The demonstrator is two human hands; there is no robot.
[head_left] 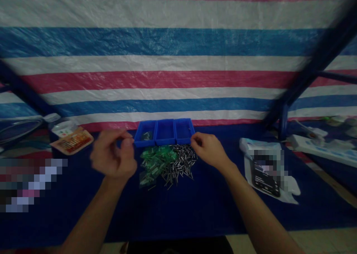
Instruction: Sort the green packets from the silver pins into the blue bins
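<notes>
A heap of small green pieces (154, 161) and a heap of small silvery metal pins (180, 161) lie side by side on a dark blue table cover (195, 205). Behind them stand three blue bins (165, 131) in a row. My left hand (113, 157) hovers left of the green heap, fingers curled and pinched near the left bin; it is blurred and I cannot make out anything in it. My right hand (209, 150) rests at the right edge of the pin heap, fingers bent down and pinched together by the right bin.
A striped red, white and blue tarp (167, 60) hangs behind the table. An orange packet (73, 141) lies at left. At right a phone (264, 174) lies on a white bag, and a white power strip (315, 146) sits beyond a blue frame post (283, 125).
</notes>
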